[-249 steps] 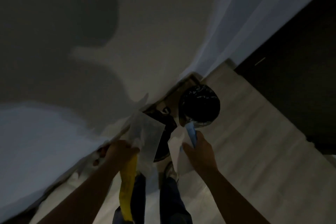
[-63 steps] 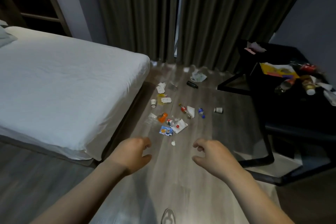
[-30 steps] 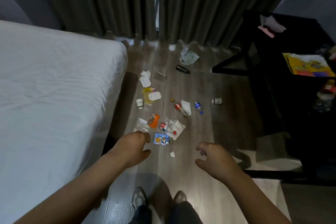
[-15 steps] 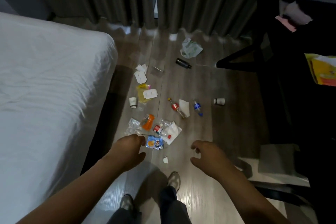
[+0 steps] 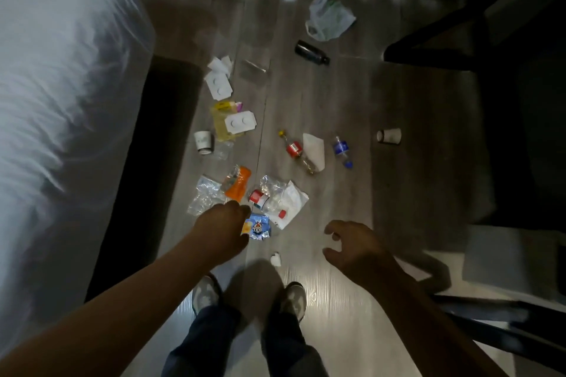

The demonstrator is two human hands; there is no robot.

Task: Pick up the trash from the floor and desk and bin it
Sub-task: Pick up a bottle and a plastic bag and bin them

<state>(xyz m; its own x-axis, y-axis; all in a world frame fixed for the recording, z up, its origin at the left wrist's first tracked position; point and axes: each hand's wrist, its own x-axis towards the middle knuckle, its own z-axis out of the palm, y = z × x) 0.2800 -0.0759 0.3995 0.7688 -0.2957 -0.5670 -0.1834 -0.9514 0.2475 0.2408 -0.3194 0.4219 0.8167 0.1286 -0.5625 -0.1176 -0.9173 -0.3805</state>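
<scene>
The trash lies scattered on the grey wood-plank floor [image 5: 337,95]. A crumpled blue foil wrapper [image 5: 258,227] lies nearest the person's grey shoes [image 5: 206,292].

The left hand [image 5: 223,229] hangs in the air with its back to the camera and covers the wrapper's left edge. Its fingers are bent loosely downward and nothing shows in them. The right hand [image 5: 352,249] hovers well to the right of the wrapper, with its fingers loosely curled, its thumb apart, and nothing held.

A small white scrap [image 5: 275,259] lies just nearer than the wrapper. Just beyond the wrapper are a white paper packet [image 5: 288,203], a small red-and-white container [image 5: 257,196], an orange plastic wrapper [image 5: 237,184] and a clear crinkled bag [image 5: 205,197].

Farther beyond lie a red-labelled bottle [image 5: 295,148], a white folded paper [image 5: 315,150] touching it, and a blue-labelled bottle [image 5: 341,148]. A white paper cup on its side [image 5: 389,135] lies far right of these. Beyond and left of the wrapper are an upright white paper cup [image 5: 203,142], a yellow packet [image 5: 222,122] and white cards [image 5: 218,86].

Farthest from the wrapper are a dark bottle [image 5: 311,52] and a pale plastic bag [image 5: 329,18]. A white-sheeted bed [image 5: 61,70] stands well left of the wrapper.
</scene>
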